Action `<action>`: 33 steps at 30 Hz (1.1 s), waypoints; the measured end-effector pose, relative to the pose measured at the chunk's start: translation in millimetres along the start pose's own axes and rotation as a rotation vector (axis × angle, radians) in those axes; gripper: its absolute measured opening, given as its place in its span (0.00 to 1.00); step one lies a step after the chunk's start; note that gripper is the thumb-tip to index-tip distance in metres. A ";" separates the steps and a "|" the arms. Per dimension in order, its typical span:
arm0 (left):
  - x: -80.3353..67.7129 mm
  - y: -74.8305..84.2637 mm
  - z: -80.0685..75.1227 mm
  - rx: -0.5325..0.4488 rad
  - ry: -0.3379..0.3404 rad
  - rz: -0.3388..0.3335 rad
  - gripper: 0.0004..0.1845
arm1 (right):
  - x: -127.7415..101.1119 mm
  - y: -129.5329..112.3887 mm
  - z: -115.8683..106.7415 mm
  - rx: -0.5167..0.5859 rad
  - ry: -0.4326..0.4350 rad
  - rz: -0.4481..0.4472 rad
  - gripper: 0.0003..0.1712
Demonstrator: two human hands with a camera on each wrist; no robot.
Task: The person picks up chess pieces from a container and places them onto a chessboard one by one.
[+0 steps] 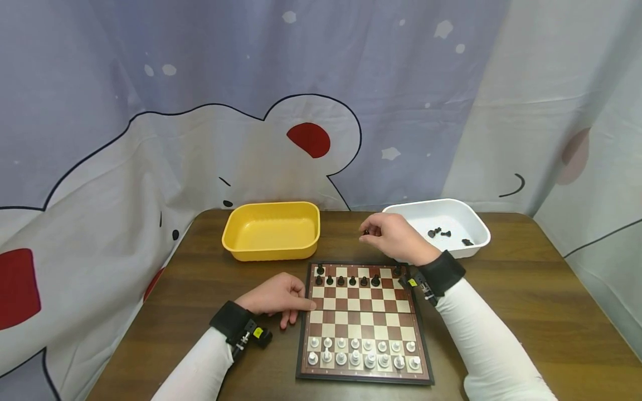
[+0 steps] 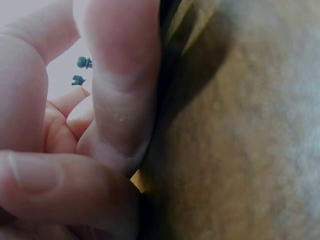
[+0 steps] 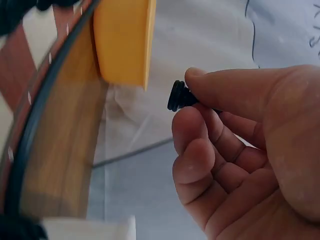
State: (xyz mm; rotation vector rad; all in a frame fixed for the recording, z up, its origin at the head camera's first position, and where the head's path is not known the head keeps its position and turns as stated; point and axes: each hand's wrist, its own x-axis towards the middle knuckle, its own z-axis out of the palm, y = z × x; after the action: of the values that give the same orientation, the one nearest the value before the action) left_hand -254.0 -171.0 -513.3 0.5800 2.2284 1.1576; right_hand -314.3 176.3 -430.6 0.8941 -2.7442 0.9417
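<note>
The black chess piece (image 3: pixel 175 96) is off the board, pinched between thumb and fingertips of the right hand (image 1: pixel 393 236), beyond the far edge of the chessboard (image 1: pixel 360 318) and just beside the white tray (image 1: pixel 468 221). It is tilted, its round base pointing away from the palm — which type of piece it is, the fingers hide.

By its look it is moulded plastic: probably very light, stiff and rather slick, unlikely to break under a firm pinch but easily dropped or spun. The narrow shaft above the base seems the best place to take hold, leaving the base free to stand flat. The other black pieces (image 1: pixel 446 233) lying in the white tray would likely call for the same fingertip pinch.

The left hand (image 1: pixel 278 298) is relaxed, holding no piece, one finger resting on the board's left edge, its other fingers loosely bent over the bench (image 1: pixel 546 301).

No brand can be read. The wrist straps carry small yellow labels (image 1: pixel 412 282), too small to make out — and the pale marks along the board's border are too blurred to read.
</note>
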 end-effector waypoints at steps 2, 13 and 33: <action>0.1 -0.3 0.1 0.000 0.000 0.002 0.25 | 1.2 -6.4 5.3 0.005 -0.016 -0.018 0.10; 1.4 0.1 0.4 0.000 0.000 -0.015 0.25 | 2.5 -28.9 29.3 -0.029 -0.108 -0.091 0.13; 0.8 0.1 -1.6 -0.004 -0.006 0.008 0.25 | 0.7 -42.6 55.7 -0.179 -0.145 -0.191 0.11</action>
State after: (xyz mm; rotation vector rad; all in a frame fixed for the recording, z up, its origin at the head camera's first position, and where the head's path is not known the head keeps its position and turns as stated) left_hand -255.6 -171.4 -512.6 0.5902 2.2197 1.1626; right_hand -286.0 116.0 -452.6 1.2061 -2.7404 0.6104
